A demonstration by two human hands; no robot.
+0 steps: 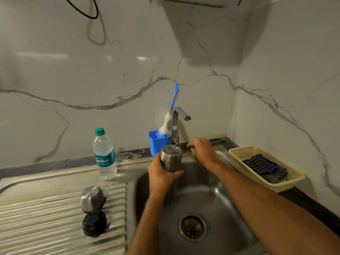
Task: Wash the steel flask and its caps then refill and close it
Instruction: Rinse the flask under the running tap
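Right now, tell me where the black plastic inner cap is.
In the head view, the black plastic inner cap sits on the ribbed steel drainboard, left of the sink basin, just in front of the rounded steel outer cap.

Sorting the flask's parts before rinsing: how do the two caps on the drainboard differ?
The steel cap is shiny bare metal with a smooth domed top; the black cap is dark and matte, with a moulded, stepped top. The steel cap lies farther from the camera, the black cap nearer. Both rest on the ribbed drainboard, close together, untouched by either hand.
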